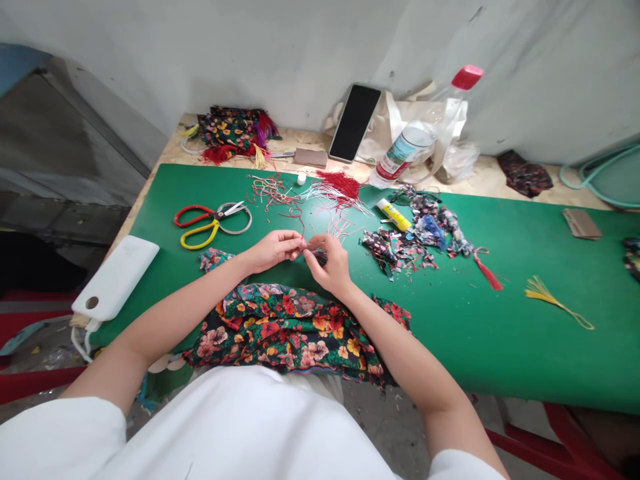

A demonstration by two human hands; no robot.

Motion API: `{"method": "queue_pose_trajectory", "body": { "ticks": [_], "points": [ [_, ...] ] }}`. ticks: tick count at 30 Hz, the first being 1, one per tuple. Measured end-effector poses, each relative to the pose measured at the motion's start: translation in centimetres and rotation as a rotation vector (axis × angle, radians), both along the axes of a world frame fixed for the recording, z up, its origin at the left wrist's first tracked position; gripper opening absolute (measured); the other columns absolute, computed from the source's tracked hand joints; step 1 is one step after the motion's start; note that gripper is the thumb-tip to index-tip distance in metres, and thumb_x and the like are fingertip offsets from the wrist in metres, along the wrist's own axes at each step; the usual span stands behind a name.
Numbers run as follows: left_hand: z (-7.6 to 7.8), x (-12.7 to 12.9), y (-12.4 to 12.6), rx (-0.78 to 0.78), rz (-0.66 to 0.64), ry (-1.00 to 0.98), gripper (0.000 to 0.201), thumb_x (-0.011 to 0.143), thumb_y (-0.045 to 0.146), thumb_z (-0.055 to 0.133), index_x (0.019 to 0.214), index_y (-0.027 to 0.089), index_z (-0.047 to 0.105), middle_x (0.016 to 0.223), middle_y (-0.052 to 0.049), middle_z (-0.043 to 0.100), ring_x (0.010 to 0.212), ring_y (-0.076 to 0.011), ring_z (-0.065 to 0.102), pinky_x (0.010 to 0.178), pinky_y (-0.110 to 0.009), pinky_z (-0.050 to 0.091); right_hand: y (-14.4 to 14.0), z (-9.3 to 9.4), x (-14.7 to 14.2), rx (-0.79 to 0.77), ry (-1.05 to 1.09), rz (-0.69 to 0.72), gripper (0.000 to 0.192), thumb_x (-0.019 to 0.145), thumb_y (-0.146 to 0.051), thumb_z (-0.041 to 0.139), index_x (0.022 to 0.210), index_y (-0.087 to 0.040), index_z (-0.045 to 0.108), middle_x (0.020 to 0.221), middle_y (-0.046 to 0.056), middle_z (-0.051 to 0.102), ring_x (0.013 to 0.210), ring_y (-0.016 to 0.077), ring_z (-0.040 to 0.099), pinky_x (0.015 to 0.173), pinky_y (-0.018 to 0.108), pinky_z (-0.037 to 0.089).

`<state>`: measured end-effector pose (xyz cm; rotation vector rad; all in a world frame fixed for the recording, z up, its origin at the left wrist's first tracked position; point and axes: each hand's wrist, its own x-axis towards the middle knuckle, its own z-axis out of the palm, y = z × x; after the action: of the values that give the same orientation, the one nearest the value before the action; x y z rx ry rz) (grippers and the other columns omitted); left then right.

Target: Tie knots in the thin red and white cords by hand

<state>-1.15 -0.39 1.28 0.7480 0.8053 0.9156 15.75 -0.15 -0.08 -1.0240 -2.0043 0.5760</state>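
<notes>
My left hand [276, 252] and my right hand [331, 265] meet above the green mat, fingertips nearly touching. A thin red cord [303, 225] rises from the left hand's pinched thumb and finger. The right hand is also closed in a pinch there; what lies between its fingers is too small to make out. Something dark shows beneath its curled fingers. Below both hands, a crumpled floral cloth [295, 327] lies along the mat's front edge. Just beyond them are loose red and white cords [334, 193]. Scissors [213, 223] with one red and one yellow handle lie to the left.
A glue stick [395, 215] lies among fabric scraps [400, 253] on the right, near a red tassel [487, 272] and yellow tassel [550, 297]. A phone [355, 123] and tilted bottle [405, 153] stand behind. A white power bank [116, 277] sits at the left edge.
</notes>
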Motion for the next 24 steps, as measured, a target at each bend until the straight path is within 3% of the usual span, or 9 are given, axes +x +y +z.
{"method": "queue_pose_trajectory", "body": {
  "ticks": [5,13,24],
  "points": [
    [0.01,0.03,-0.06,0.003,-0.027,0.033,0.031,0.067,0.036,0.075,0.073,0.01,0.059,0.061,0.002,0.055,0.055,-0.0041,0.047,0.057,-0.021,0.035,0.21,0.3,0.08,-0.001,-0.037,-0.046,0.017,0.088,-0.037,0.051,0.093,-0.021,0.056,0.079,0.003,0.065,0.074,0.017,0.06,0.077,0.033,0.046],
    [-0.02,0.0,-0.09,0.01,-0.036,0.061,0.031,0.068,0.035,0.074,0.073,0.01,0.058,0.065,0.002,0.056,0.057,-0.004,0.048,0.059,-0.022,0.036,0.53,0.07,-0.05,0.032,-0.076,-0.019,0.019,0.092,-0.03,0.044,0.078,-0.022,0.053,0.07,0.002,0.06,0.069,0.0157,0.053,0.071,0.031,0.042],
    [-0.11,0.09,-0.13,0.022,-0.038,0.04,0.03,0.072,0.035,0.069,0.078,0.014,0.049,0.067,0.002,0.059,0.052,-0.0038,0.05,0.053,-0.02,0.036,0.1,0.56,-0.07,0.008,-0.014,0.019,0.022,0.092,-0.035,0.044,0.08,-0.021,0.056,0.062,-0.001,0.052,0.062,0.0142,0.047,0.065,0.03,0.041]
  ]
}}
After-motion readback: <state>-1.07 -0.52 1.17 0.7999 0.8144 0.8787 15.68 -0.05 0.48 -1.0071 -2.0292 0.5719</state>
